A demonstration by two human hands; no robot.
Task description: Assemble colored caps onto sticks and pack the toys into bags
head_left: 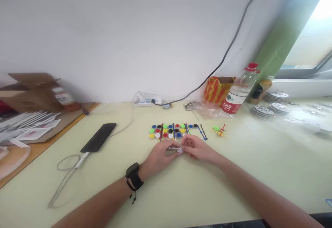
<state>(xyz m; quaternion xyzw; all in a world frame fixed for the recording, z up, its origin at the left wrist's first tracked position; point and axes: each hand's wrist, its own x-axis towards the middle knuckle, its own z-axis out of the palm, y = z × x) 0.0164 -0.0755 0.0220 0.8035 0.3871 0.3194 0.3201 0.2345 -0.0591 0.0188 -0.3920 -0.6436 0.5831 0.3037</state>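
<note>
Between my two hands is a small white plastic spinner (180,150), with a thin white arrow lying across a round base. My left hand (159,157), which has a black watch on its wrist, pinches it between thumb and fingers. From the other side, my right hand (198,148) has its thumb and forefinger closed at the round end. Just beyond my hands lie rows of small round discs (157,130) in several colours. Thin plastic arrows (202,132) lie over and beside them. To the right sits a little group of yellow, green and red spinners (220,130).
A black phone (99,137) with a cable lies at left. A power strip (147,100) stands against the wall. At back right are a large water bottle (234,93), a red-yellow bag (215,89) and stacked round discs (262,111). Cardboard and papers (38,129) occupy the far left.
</note>
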